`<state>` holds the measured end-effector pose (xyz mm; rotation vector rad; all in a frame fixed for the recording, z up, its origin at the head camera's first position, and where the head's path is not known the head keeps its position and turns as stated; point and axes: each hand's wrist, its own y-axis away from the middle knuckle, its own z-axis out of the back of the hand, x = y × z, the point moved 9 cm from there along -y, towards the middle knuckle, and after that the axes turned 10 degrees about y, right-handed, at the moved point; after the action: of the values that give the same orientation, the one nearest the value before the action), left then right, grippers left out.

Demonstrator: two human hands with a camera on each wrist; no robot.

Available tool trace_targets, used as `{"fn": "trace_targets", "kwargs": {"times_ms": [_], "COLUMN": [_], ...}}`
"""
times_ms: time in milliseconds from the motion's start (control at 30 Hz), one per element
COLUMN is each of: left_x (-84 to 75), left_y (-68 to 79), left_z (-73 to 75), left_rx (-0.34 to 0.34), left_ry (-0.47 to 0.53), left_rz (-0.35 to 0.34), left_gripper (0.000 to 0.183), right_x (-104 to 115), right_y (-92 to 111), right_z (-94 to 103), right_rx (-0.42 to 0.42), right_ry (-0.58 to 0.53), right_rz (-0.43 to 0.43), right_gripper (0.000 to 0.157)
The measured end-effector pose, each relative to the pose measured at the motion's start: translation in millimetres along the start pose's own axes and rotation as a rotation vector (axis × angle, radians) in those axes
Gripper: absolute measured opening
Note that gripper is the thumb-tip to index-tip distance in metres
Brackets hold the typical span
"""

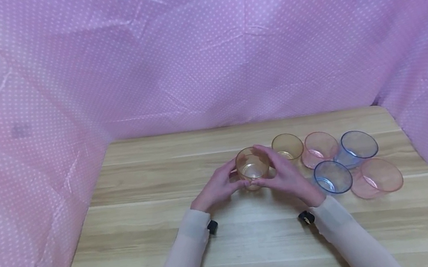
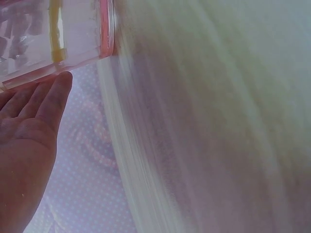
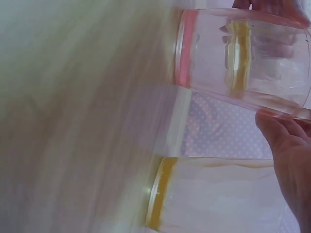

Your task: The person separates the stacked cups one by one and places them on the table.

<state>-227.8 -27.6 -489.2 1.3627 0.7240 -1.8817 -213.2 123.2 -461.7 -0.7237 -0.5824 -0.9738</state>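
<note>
Between both hands stands a clear amber cup (image 1: 253,169), nested inside a clear pink cup (image 3: 206,53) whose base is right at the tabletop in the wrist views. My left hand (image 1: 220,185) grips the nested cups from the left, thumb in front and fingers round the side. From the right, my right hand (image 1: 286,178) holds them the same way, its thumb near the left one. Through the pink wall, the amber base shows raised above the pink base. Another amber cup (image 1: 287,147) stands just behind the right hand.
To the right, a pink cup (image 1: 319,149), a blue cup (image 1: 359,145), a nearer blue cup (image 1: 333,177) and another pink cup (image 1: 378,179) stand close together on the wooden table (image 1: 140,252). A pink dotted cloth (image 1: 202,60) surrounds the table's back and sides.
</note>
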Motion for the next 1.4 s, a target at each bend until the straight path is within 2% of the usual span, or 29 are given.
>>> {"fn": "trace_targets", "kwargs": {"times_ms": [233,500,633,933,1200,1400], "left_x": [5.6,7.5,7.4,5.6,4.9,4.7], "left_y": [2.4,2.8,1.9,0.1,-0.4,-0.8], "left_z": [-0.2,-1.1,-1.1,0.0,0.8,0.6], "left_rx": [-0.002,-0.011,-0.012,0.011,0.005,0.011], "left_ry": [0.032,0.056,0.052,0.06,0.024,0.026], "left_rz": [0.017,0.047,0.054,0.037,0.018,0.013], "left_gripper": [0.079,0.078,0.08,0.081,0.082,0.082], "right_x": [-0.2,1.4,1.3,1.5,4.9,9.2], "right_y": [-2.6,-0.6,-0.6,-0.3,0.4,2.7], "right_z": [-3.2,0.1,0.3,3.9,6.8,10.8], "right_rx": [0.013,-0.026,-0.027,-0.036,-0.047,-0.057], "right_ry": [-0.035,0.042,0.02,0.022,-0.043,-0.033], "right_rz": [-0.007,0.014,0.019,-0.001,0.005,-0.016], "right_gripper": [0.094,0.096,0.097,0.099,0.099,0.099]}}
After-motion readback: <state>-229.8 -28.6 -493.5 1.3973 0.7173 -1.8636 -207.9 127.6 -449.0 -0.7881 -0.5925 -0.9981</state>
